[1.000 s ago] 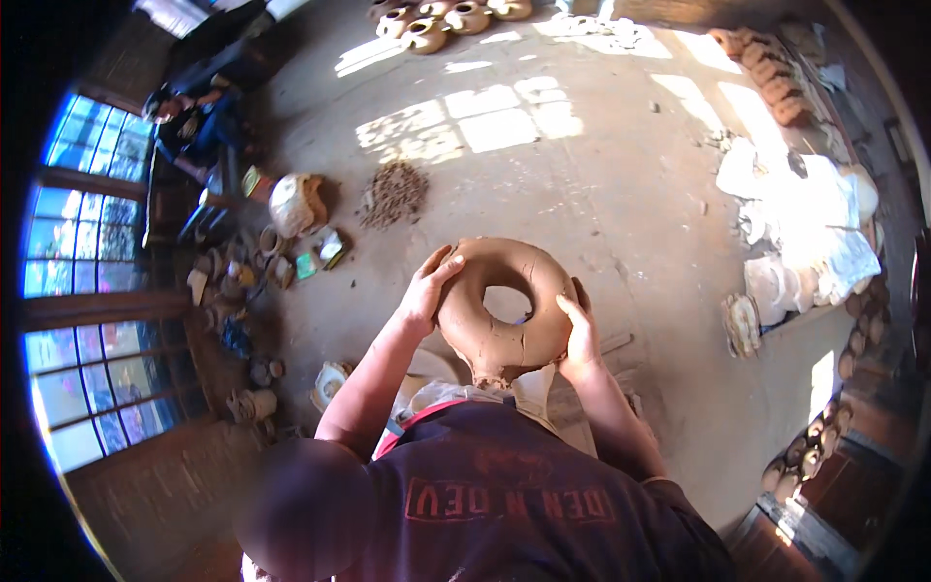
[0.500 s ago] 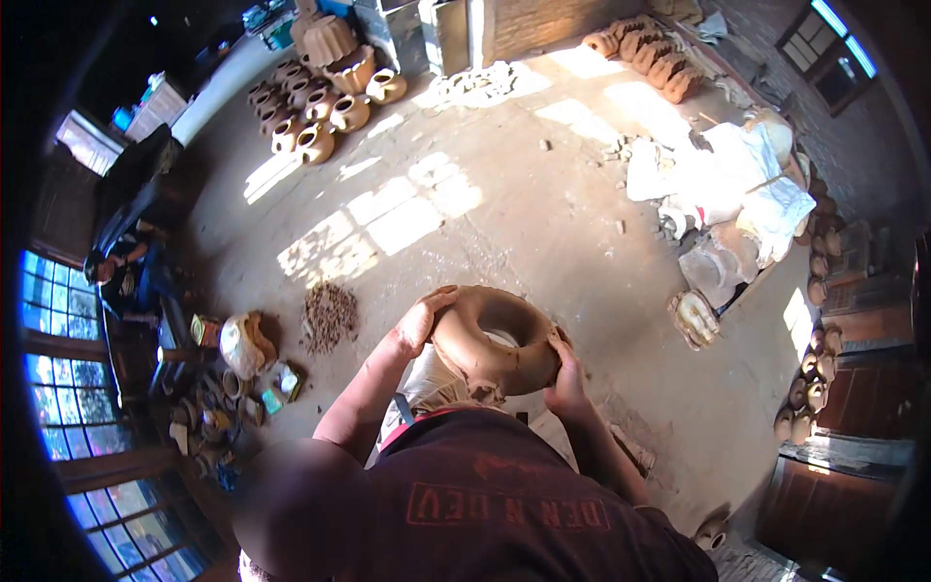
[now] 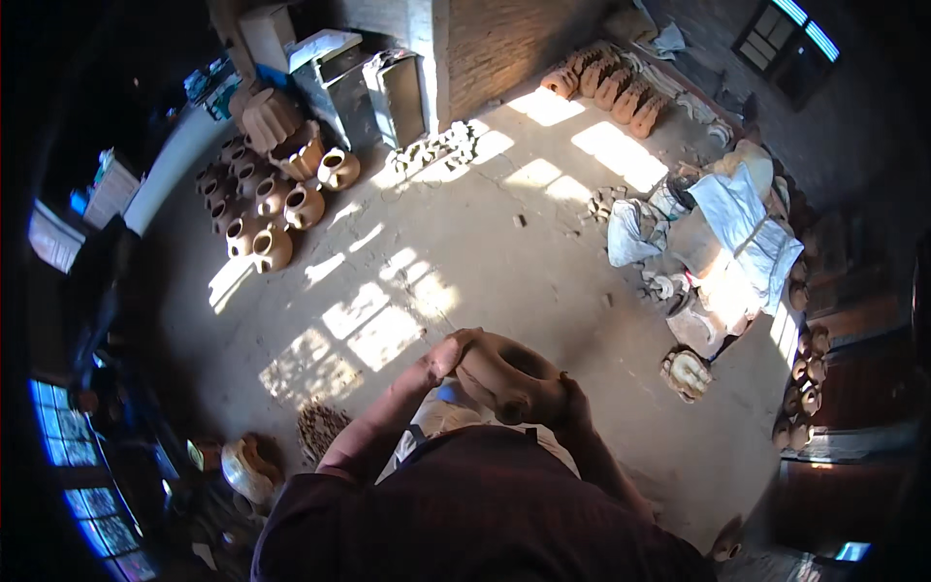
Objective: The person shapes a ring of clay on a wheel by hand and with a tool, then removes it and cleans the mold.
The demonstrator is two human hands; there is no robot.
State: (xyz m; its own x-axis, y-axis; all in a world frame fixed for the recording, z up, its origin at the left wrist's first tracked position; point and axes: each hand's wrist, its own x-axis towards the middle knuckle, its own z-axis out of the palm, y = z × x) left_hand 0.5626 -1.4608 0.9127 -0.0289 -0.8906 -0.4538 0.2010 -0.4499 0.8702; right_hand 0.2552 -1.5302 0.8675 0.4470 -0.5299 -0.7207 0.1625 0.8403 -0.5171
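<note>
Held out in front of my body is a brown, rounded clay pot (image 3: 497, 380) with a wide dark opening. A small lump sticks out on its side nearest me. My left hand (image 3: 450, 353) grips the pot's left side. Around its right side is my right hand (image 3: 576, 405), shaded, with its fingers partly hidden. The pot is tilted, so its opening shows as a narrow oval. It hangs clear of the floor, above my light trousers.
Several clay pots (image 3: 303, 207) stand at the far left. Stacked clay pieces (image 3: 611, 87) line the back wall. A heap with white sacks (image 3: 737, 218) lies at the right, with a pale moulded piece (image 3: 687, 374) before it. Clay crumbs (image 3: 320, 429) lie left of me.
My view has swung upward, so the floor things sit lower in the picture. The clay pot has tilted and its opening looks narrower; both hands keep hold of it.
</note>
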